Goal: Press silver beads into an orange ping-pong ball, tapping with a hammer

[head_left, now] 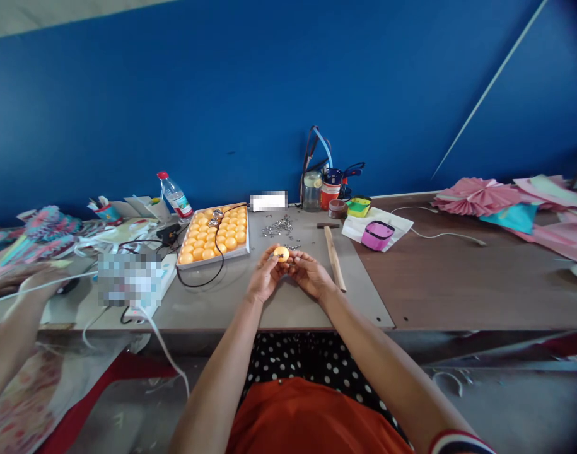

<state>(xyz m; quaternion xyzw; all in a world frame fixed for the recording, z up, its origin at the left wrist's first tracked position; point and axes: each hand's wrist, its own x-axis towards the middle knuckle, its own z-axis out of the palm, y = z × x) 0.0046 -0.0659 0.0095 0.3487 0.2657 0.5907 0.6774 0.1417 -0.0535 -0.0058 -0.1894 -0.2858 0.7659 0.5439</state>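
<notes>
At the frame's centre, the left hand [268, 272] pinches an orange ball [281, 254]; the right hand [309, 271] curls beside it, its hold unclear. A light, steady pinch should suit best, dark mark kept in sight. Above lie metal bits [279, 226]; right of centre, a hammer [334, 258].

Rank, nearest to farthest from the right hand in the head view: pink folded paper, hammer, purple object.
1. Hammer, just right of the right hand.
2. Purple object, farther right.
3. Pink folded paper, far right.
</notes>
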